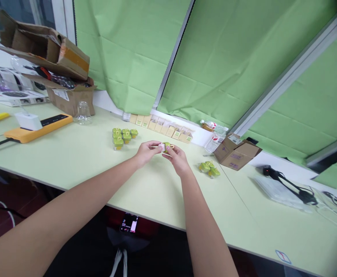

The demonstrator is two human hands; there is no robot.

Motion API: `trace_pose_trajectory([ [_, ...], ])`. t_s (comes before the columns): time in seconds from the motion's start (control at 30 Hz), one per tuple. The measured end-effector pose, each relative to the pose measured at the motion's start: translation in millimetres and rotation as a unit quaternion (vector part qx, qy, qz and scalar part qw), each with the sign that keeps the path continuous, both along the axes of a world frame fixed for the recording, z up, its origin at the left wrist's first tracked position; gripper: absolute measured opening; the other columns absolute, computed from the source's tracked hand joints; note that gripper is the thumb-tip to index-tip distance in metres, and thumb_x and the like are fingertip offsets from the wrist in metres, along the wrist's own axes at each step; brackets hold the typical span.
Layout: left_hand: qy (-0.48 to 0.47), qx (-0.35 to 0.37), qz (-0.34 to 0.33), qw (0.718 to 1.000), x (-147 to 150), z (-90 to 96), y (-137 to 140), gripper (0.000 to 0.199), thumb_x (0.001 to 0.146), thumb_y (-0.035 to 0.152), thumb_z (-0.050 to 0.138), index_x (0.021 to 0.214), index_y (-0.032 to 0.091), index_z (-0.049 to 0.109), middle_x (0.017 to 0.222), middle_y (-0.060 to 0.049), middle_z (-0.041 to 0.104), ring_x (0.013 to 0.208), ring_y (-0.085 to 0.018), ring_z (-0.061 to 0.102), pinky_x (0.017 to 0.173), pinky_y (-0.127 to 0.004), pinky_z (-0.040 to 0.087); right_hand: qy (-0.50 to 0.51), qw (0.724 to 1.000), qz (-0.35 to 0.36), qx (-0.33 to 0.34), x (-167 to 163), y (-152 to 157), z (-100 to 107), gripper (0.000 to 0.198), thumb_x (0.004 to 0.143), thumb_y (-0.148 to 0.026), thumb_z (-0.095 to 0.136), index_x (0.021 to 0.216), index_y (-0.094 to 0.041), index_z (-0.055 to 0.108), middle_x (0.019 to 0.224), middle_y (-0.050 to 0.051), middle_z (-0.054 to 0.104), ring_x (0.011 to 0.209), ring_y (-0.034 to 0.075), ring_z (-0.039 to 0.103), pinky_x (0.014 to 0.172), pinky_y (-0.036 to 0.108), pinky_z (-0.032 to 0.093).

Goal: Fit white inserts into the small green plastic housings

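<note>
Above the middle of the table, both hands grip one small container with a green lid (167,144) and a yellow loop. My left hand (147,151) pinches its pale body, and my right hand (179,157) has thumb and fingers on the green end. Whether lid and body are joined or apart I cannot tell. To the left stands a cluster of similar green-lidded containers (118,141), with yellow loops and clear bodies. A smaller cluster of green-lidded containers (209,168) sits to the right of my right hand.
Small cardboard boxes (166,127) line the back wall. An orange power strip (38,129), a clear jar (83,113) and a large open carton (70,98) occupy the left. At right are plastic bottles (213,141), a brown box (237,152) and black cables (297,190).
</note>
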State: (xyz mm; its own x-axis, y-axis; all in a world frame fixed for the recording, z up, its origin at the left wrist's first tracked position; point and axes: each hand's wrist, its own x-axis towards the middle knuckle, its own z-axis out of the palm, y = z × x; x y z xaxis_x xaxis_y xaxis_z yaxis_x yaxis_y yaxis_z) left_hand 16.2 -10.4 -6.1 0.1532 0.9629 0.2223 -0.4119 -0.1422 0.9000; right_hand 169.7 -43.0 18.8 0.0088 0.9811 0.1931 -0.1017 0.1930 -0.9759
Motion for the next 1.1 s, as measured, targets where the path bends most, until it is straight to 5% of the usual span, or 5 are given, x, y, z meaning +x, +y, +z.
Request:
trace_pose_trajectory([
  [0.67, 0.009, 0.027, -0.015, 0.999, -2.2, 4.3, -2.5, 0.053, 0.056, 0.04, 0.089, 0.099, 0.013, 0.074, 0.102, -0.01, 0.074, 0.094, -0.023, 0.068, 0.098, -0.046, 0.052, 0.048, 0.998, 0.029, 0.001, -0.4, 1.9, -6.1, 0.033, 0.069, -0.04, 0.081, 0.093, -0.02, 0.073, 0.104, 0.004, 0.074, 0.098, 0.016, 0.067, 0.098, 0.033, 0.051],
  [0.87, 0.08, 0.096, 0.072, 0.99, 2.4, 1.9, -1.9, 0.042, 0.066, 0.039, 0.082, 0.098, 0.015, 0.073, 0.098, -0.01, 0.074, 0.087, -0.021, 0.068, 0.085, -0.04, 0.056, 0.147, 0.989, -0.002, -0.025, -9.7, 4.4, -7.7, 0.04, 0.064, -0.033, 0.085, 0.095, -0.023, 0.062, 0.095, 0.001, 0.075, 0.09, 0.015, 0.07, 0.098, 0.033, 0.052],
  [1.03, 0.162, 0.186, 0.162, 0.955, 2.7, 1.1, -5.5, 0.029, 0.073, 0.034, 0.075, 0.096, 0.017, 0.07, 0.1, -0.008, 0.07, 0.08, -0.017, 0.066, 0.075, -0.031, 0.056, 0.177, 0.984, 0.003, -0.036, -19.3, 4.1, -7.5, 0.06, 0.071, -0.029, 0.079, 0.122, -0.032, 0.047, 0.099, -0.001, 0.075, 0.091, 0.016, 0.071, 0.094, 0.038, 0.054],
  [1.1, 0.195, 0.223, 0.177, 0.939, 1.9, 2.0, -8.3, 0.025, 0.074, 0.03, 0.073, 0.095, 0.018, 0.069, 0.1, -0.007, 0.067, 0.077, -0.015, 0.064, 0.075, -0.03, 0.055, 0.163, 0.986, 0.017, -0.033, -20.4, 3.9, -7.2, 0.054, 0.074, -0.028, 0.074, 0.122, -0.032, 0.05, 0.098, -0.002, 0.074, 0.09, 0.016, 0.071, 0.092, 0.037, 0.054],
])
